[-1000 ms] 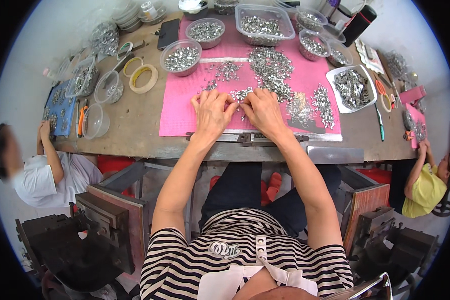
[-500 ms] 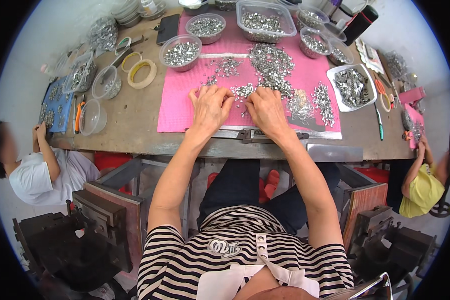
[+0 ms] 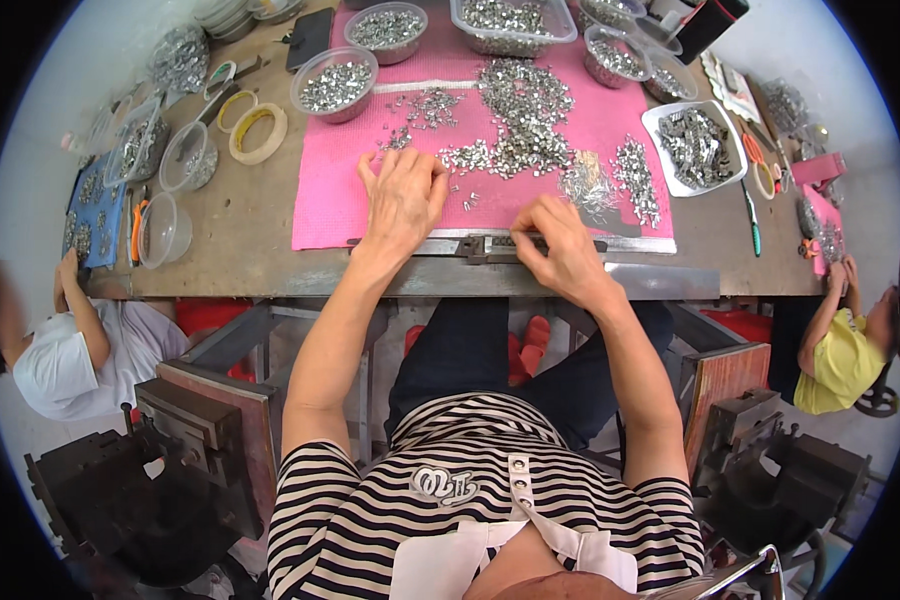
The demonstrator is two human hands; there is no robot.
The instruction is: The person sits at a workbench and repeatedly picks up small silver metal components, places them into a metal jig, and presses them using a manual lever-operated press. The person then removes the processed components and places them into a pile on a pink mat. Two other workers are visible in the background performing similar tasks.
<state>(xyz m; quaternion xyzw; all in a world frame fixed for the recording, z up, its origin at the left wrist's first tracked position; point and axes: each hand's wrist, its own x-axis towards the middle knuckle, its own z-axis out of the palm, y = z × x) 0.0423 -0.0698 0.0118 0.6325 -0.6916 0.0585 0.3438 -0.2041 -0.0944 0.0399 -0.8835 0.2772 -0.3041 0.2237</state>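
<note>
Metal bits (image 3: 467, 156), tiny shiny ones, sit in a loose little patch in the middle of the pink mat (image 3: 332, 200), just right of the left hand's fingers, with a few strays nearer. They'd be super light, I reckon, stiff and hard to hurt, though thin ones might bend if you squeeze badly. Smooth faces probably make them skate about, so I'd nip one across its edges with thumb and fingertip rather than press on the flat.

Hands are well apart. Left hand (image 3: 402, 200) is over the mat with fingers curled; can't tell if anything's pinched in there. Right hand (image 3: 563, 240) is lower, curled at the metal bar (image 3: 480, 248) along the near edge, and its fingertips are hidden, so no idea if it's gripping. That bar looks rigid and way heavier; I'd take it by the solid block, not the skinny ends.

Further out, a big heap (image 3: 525, 125) lies beyond the patch, with thin pin-like pieces (image 3: 590, 188) to its right, likely bendier and prone to tangling. Far side has a clear round tub (image 3: 336, 116) and a rectangular tub (image 3: 515, 46), both loaded with bits. White tray (image 3: 654, 140) of darker strips sits right, tape roll (image 3: 254, 157) left on the desk (image 3: 240, 230).
</note>
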